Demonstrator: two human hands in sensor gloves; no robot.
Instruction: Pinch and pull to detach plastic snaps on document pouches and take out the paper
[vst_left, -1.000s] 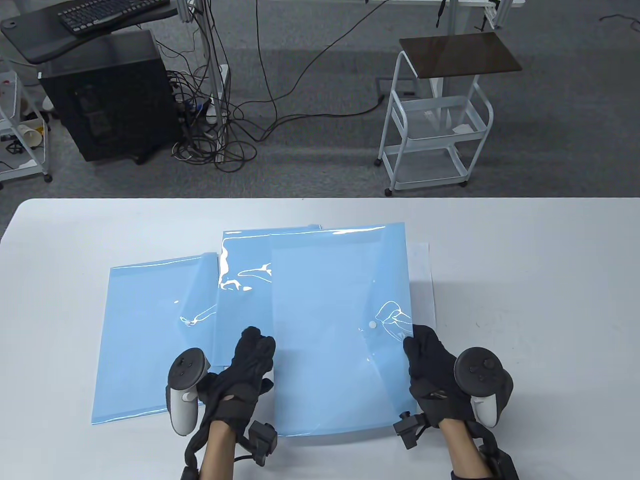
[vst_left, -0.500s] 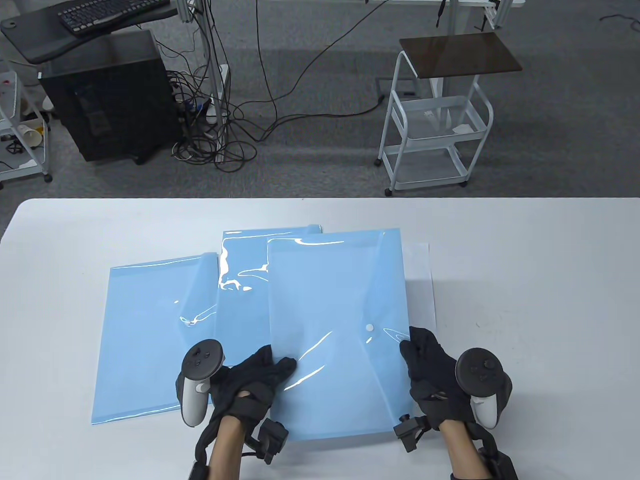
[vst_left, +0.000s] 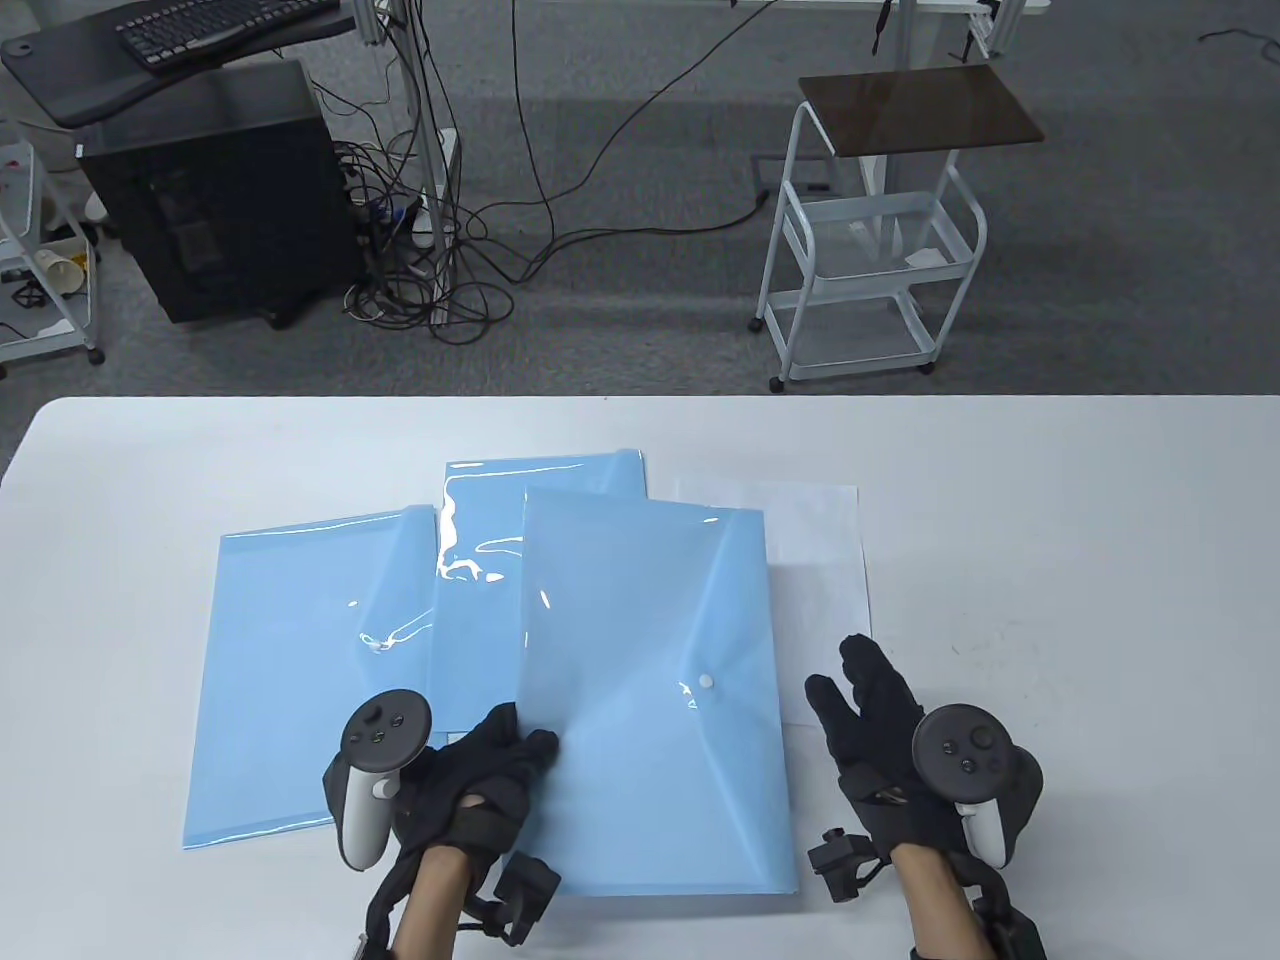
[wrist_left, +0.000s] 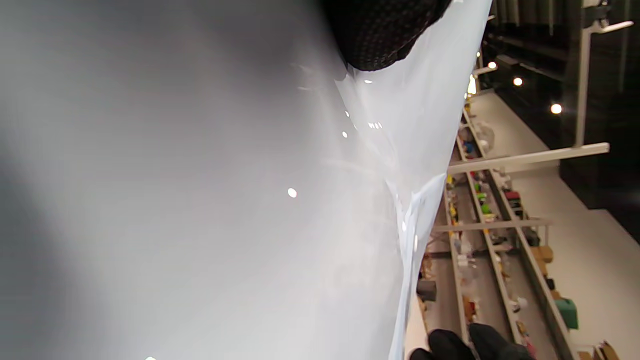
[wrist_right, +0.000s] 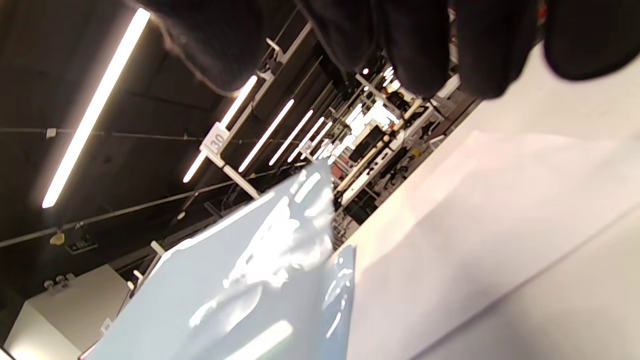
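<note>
Lab: computer tower (vst_left: 215, 195), tangled cables (vst_left: 440, 270), trolley (vst_left: 865, 270).

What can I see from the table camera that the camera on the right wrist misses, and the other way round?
Only the table view shows all three blue pouches, the white snap on the top pouch, the left hand gripping that pouch's edge, and the whole right hand with fingers straight, holding nothing. Only the right wrist view shows the ceiling lights and the right hand's dark fingertips up close. Both show a blue pouch, the white paper and the white table.
</note>
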